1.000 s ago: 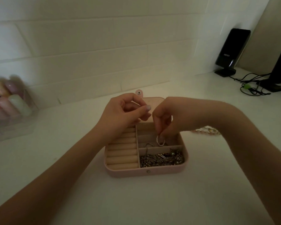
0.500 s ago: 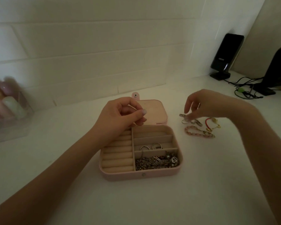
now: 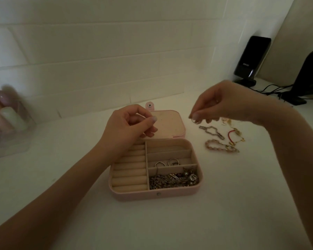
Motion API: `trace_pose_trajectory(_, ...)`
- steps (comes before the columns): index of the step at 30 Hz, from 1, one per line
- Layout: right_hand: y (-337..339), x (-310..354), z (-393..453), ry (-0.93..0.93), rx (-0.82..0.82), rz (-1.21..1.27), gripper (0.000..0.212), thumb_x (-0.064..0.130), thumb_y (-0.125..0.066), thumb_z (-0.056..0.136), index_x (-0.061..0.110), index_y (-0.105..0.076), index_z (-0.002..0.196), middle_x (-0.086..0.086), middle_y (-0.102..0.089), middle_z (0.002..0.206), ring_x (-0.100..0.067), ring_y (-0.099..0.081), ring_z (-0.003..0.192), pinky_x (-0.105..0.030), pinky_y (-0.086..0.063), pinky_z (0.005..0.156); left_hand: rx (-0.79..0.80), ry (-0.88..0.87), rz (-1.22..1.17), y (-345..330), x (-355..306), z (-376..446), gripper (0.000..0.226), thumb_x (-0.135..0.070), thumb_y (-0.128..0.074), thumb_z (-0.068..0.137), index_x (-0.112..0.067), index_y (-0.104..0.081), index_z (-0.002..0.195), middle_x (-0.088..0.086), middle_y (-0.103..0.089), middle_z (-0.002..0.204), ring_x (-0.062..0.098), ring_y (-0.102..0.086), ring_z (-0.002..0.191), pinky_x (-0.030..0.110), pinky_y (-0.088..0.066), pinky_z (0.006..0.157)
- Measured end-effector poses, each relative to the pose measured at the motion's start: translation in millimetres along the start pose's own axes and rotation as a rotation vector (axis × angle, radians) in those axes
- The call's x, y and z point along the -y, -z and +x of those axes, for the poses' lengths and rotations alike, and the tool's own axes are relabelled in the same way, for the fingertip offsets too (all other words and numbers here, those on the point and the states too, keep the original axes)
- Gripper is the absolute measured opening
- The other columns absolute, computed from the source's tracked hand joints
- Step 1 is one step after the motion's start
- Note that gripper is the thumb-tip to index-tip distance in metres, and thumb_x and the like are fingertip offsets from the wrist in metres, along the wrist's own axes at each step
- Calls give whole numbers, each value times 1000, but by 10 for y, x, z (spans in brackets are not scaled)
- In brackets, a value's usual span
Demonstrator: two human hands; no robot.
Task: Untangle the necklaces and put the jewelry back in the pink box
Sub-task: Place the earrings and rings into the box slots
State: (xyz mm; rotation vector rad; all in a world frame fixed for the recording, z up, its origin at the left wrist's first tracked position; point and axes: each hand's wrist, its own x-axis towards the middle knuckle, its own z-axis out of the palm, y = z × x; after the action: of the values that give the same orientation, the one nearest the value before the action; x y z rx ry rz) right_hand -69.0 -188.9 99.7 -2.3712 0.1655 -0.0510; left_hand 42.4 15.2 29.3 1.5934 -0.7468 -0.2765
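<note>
On the white worktop (image 3: 224,204) the open pink box (image 3: 157,194) holds tangled chains (image 3: 173,179) in its nearest compartment and two rings (image 3: 167,162) behind — above it the left hand (image 3: 128,127) curls, holding nothing visible, while the right hand (image 3: 222,103) pinches a small ring (image 3: 195,121) over loose bracelets (image 3: 221,141).

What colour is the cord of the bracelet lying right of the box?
Red cord, seen in the head view.
</note>
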Motion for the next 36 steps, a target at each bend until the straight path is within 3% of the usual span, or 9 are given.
trace_pose_trajectory(8,-503,201,105,30,490,-250,7,27,-78,74,28,-73,79,9,-70,75,-2,-59,69,-24,-47,76,-74,-44,32,23,33,20,12,-13,-65,85,-17,-61,75,0,-70,60,11,-65,55,16,-48,54)
trace_pose_trajectory(12,-220,149,54,58,211,-171,9,22,-75,77,26,-71,83,-5,-71,83,-21,-66,78,-38,-52,81,-212,-69,102,100,107,74,8,-16,-68,83,-18,-63,78,-3,-71,67,9,-68,69,18,-50,69)
trace_pose_trajectory(15,128,-88,-16,-39,-98,-177,9,23,-75,76,27,-69,81,-7,-70,82,-24,-66,77,-29,-53,68,-302,-50,326,204,206,131,17,-22,-69,82,-21,-60,97,-10,-66,99,5,-60,96,20,-42,82)
trace_pose_trajectory(19,102,-449,20,-311,-15,-339,24,31,-77,75,25,-66,95,3,-64,90,-13,-61,83,-22,-45,66,-148,217,507,210,293,152,59,-37,-66,82,-19,-40,132,-1,-47,126,13,-52,104,27,-40,88)
trace_pose_trajectory(22,-70,-593,134,-341,-50,-372,26,32,-78,74,23,-65,94,4,-58,92,-8,-54,78,-20,-39,59,-95,245,545,174,298,153,61,-38,-64,84,-18,-38,135,2,-50,117,11,-56,82,27,-41,81)
trace_pose_trajectory(26,-165,-695,212,-365,-47,-426,17,27,-71,83,14,-67,93,-2,-62,92,-10,-52,74,-16,-37,56,-165,246,395,194,320,163,61,-35,-71,79,-20,-42,131,5,-51,128,19,-58,100,37,-49,90)
trace_pose_trajectory(31,-179,-643,214,-313,-95,-451,13,25,-66,86,12,-67,86,-3,-66,88,-9,-54,71,-16,-40,57,-172,221,485,149,315,151,57,-33,-67,83,-20,-42,132,3,-46,134,8,-52,89,17,-38,79)
trace_pose_trajectory(34,-129,-414,175,-186,-208,-186,10,20,-67,85,11,-64,82,-1,-71,81,-4,-60,63,-15,-43,56,-235,22,482,139,214,103,53,-30,-68,82,-21,-46,130,-4,-49,134,5,-46,111,-5,-34,71)
trace_pose_trajectory(36,-140,-132,119,-52,-215,112,9,13,-67,84,6,-61,84,-2,-72,78,-5,-65,64,-16,-50,59,-99,-109,234,114,111,86,56,-35,-70,77,-24,-47,127,-9,-55,130,2,-49,119,7,-39,95)
